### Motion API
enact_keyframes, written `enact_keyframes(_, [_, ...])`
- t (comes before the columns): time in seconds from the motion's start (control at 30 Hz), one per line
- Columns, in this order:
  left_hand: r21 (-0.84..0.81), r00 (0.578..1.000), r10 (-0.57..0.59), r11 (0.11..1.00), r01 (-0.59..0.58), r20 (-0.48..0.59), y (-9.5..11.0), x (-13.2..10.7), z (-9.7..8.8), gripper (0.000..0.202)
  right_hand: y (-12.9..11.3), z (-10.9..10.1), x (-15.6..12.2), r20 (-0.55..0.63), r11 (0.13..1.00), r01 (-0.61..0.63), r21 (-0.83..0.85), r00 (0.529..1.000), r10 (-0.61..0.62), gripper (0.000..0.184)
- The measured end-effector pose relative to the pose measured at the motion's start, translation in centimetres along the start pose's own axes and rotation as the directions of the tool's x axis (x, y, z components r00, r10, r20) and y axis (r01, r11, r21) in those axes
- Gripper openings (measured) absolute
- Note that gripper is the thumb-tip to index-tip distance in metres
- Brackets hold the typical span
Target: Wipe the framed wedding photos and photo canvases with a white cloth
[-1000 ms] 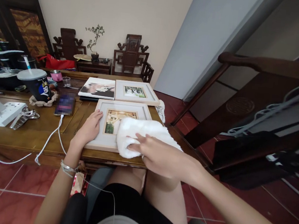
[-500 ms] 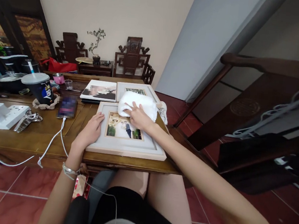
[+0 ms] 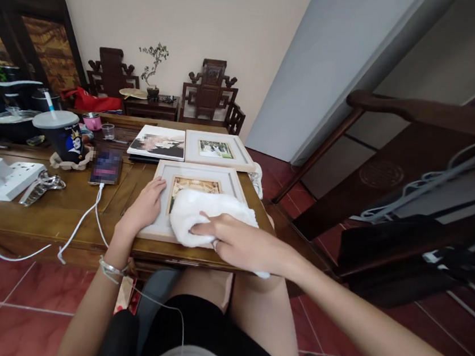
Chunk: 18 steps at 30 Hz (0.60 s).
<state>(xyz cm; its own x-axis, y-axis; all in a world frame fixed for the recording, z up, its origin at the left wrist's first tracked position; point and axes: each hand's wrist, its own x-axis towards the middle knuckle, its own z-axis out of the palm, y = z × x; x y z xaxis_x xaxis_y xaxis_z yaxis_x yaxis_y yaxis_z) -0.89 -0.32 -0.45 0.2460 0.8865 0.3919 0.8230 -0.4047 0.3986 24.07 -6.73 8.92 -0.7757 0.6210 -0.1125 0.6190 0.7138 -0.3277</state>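
A picture frame (image 3: 158, 197) with a pale wooden border lies flat near the table's front edge. My left hand (image 3: 147, 205) rests on its left border, fingers extended. A folded white towel (image 3: 213, 204) covers the frame's lower right part and much of the picture (image 3: 189, 184). With my right hand (image 3: 243, 241) I grip the towel and press it down on the frame, at the near right corner. One end of the towel hangs past the table edge. Behind stands a second picture frame (image 3: 240, 150), lying flat with a small photo showing.
On the wooden table (image 3: 86, 229), left of the frame, are a charging phone (image 3: 105, 167), a lidded cup (image 3: 64, 138), a hair claw clip (image 3: 42, 187) and a white power strip (image 3: 9, 180). A photo panel (image 3: 158, 141) lies behind. A wooden chair (image 3: 420, 116) stands at the right.
My right hand has drawn the towel from the frame's far edge toward me, to the near right corner. The second frame's photo is now uncovered. My left hand stays in place.
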Motion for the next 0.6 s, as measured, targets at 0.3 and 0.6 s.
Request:
enact_keyframes(0.3, [-0.021, 0.999, 0.002, 1.0, -0.001, 0.035, -0.1, 0.1, -0.3, 0.047, 6.2, 1.7, 6.9, -0.19, 0.983, -0.078, -0.167, 0.981, 0.045, 0.065])
enact_keyframes(0.6, [-0.042, 0.999, 0.032, 0.999, -0.032, 0.003, -0.6, 0.3, -0.2, 0.045, 4.7, 0.9, 10.8, -0.161, 0.954, -0.134, -0.268, 0.983, 0.093, 0.066])
